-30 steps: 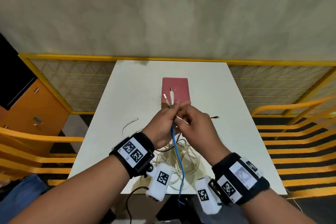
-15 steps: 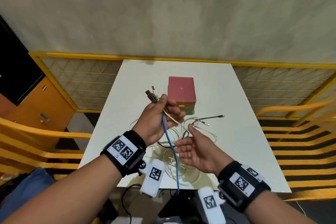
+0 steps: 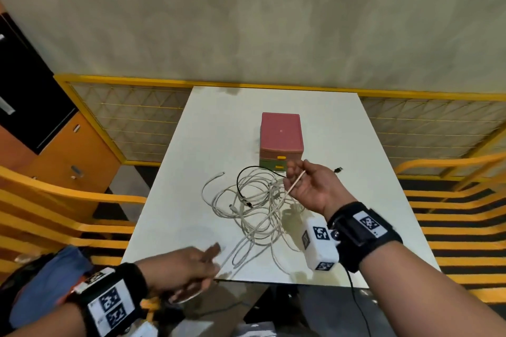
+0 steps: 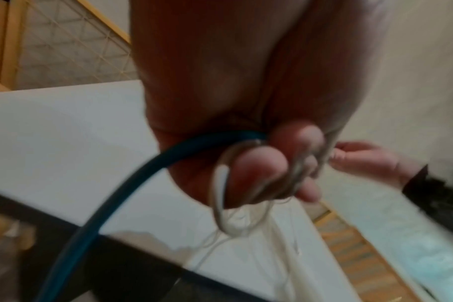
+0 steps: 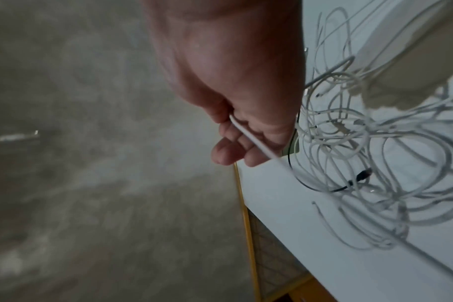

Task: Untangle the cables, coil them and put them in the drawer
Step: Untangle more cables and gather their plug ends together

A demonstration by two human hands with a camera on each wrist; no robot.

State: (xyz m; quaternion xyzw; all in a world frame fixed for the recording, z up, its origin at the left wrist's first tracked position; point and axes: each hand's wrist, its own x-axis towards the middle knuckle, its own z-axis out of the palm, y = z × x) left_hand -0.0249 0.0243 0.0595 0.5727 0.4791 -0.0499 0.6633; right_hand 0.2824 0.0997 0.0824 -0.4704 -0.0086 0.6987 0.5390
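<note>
A tangle of white cables [image 3: 254, 208] [image 5: 362, 143] lies in the middle of the white table [image 3: 219, 131], with a thin black cable [image 3: 241, 180] [image 5: 323, 189] looped through it. Behind it stands a small drawer box [image 3: 282, 137] with a pink top, its drawers shut. My right hand [image 3: 312, 189] [image 5: 236, 132] is raised over the tangle's right side and pinches one white cable [image 3: 290, 189] [image 5: 251, 141]. That cable runs taut down to my left hand [image 3: 189, 268] [image 4: 259, 163] at the table's near left edge. The left hand's fingers curl round a blue cable [image 4: 132, 183] and white cable loops [image 4: 220, 183].
Yellow railings run along both sides of the table and a mesh fence stands behind it. An orange cabinet [image 3: 68, 156] is at the left. A black plug end [image 3: 338, 169] lies on the table to the right of the drawer box.
My left hand dropped from above the table to its near left edge, still holding the cables. My right hand rose to the right and took hold of a white cable, now pulled straight between the hands.
</note>
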